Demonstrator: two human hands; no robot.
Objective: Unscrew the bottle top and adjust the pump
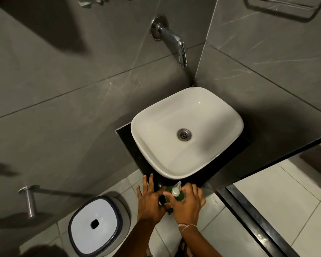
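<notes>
A green, clear-pump soap bottle point(175, 195) is gripped by the right hand point(185, 206), fingers curled round it, on the near edge of the black counter slab point(127, 143); the left hand point(149, 198) is laid flat beside it, fingers straight, on the same edge; just beyond, the white rounded-square ceramic basin point(185, 115) is seen under the chrome wall tap point(171, 38); near left stands a white-lidded grey bin point(98, 225).

Table point(127, 138): small black slab set into the corner of grey tiled walls.
Basin point(208, 115): white, rounded-square, stands directly on the table and covers most of it; metal drain in its bottom.
Bottle point(175, 196): green with a clear pump top, at the table's near edge, just in front of the basin.
Floor point(267, 197): pale tiles; a bin point(96, 225) with a white lid stands on it.
</notes>
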